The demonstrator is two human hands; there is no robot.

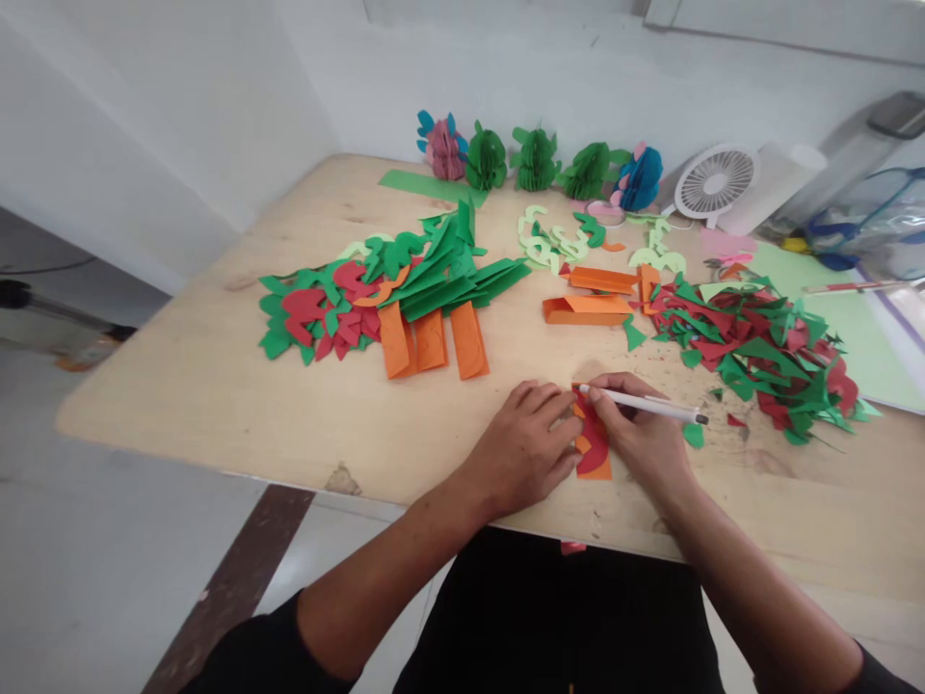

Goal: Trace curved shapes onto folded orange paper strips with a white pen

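Red paper cutout lies on top of an orange strip, near the front edge of the desk, between the two hands. Looks like template tracing, judging by the curved lines on the folded orange pieces further left.

Left hand: palm down, fingers lightly curled and close together, tips bearing on the left side of cutout and strip. Right hand: thumb and fingers pinching a white pen near its front end, tip by the strip's top edge. Can't tell if it's actually touching paper.

To do it well — press straight down with the left, no sideways push, or cutout and strip will likely slip apart. Pen sits pretty flat; I'd tilt it up so the line hugs the red edge. Light, even pressure, since the cutout is only paper and could buckle on the inner curve.

Left fingers cover part of the left edge. For that side I'd shift them one at a time — never lift all at once. Check the whole shape sits inside the orange before committing.

Also keep the green scrap beside the right hand from getting under the strip; a bump there would spoil the line.
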